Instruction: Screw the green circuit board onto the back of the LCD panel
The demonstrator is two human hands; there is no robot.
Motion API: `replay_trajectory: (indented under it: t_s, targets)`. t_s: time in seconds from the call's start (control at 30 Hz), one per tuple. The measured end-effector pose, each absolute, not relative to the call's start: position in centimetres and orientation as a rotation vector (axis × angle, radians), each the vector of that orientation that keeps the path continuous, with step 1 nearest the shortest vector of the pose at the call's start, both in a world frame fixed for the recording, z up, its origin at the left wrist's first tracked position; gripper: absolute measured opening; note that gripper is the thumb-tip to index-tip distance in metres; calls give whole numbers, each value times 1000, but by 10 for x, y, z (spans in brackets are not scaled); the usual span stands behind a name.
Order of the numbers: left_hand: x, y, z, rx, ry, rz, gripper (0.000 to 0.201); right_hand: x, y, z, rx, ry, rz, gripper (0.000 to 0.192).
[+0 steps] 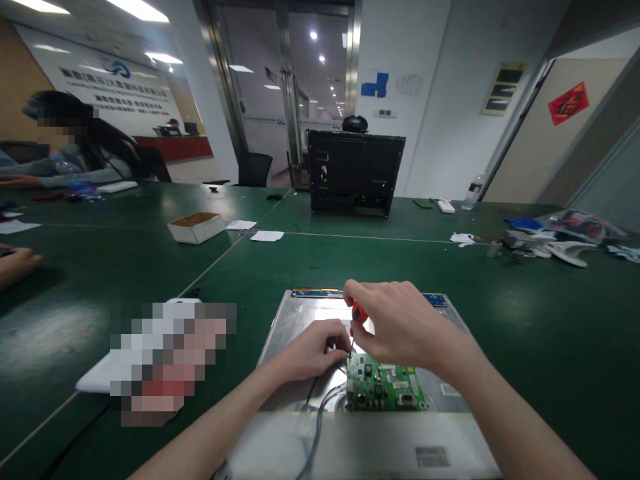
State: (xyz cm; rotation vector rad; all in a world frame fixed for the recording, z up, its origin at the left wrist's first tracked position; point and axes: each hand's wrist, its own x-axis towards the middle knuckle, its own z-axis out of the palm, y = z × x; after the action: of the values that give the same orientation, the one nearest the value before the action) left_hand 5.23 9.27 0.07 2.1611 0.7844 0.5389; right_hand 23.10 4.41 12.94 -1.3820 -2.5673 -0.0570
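Note:
A silver metal panel [295, 320] lies flat on the green table in front of me. A green circuit board [387, 390] sits on it, with grey cables [320, 413] running off its left side. My right hand [400, 320] grips an orange-handled screwdriver [358, 312], tip down at the board's top left corner. My left hand [315, 347] rests on the panel beside that corner, fingertips pinched around the screwdriver's tip.
A black monitor shell [355, 173] stands upright at the back. A small cardboard box [196, 227] and white papers [267, 235] lie back left. Loose parts and bags [560, 240] clutter the right. A seated person [75, 143] works far left; another hand [17, 263] reaches in.

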Motion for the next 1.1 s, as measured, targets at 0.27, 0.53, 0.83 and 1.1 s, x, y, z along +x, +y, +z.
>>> replay_trajectory:
  t_s: [0.27, 0.53, 0.83, 1.1]
  targets:
    - [52, 93, 1, 2166, 782, 549, 14, 232, 47, 128, -1419, -2561, -117, 12]
    - [52, 92, 1, 2135, 753, 564, 19, 232, 45, 129, -1403, -2560, -96, 19]
    - [52, 93, -1, 2154, 763, 553, 15, 232, 44, 130, -1365, -2557, -61, 14]
    - [52, 93, -2, 2161, 750, 545, 15, 232, 44, 130, -1359, -2570, -77, 10]
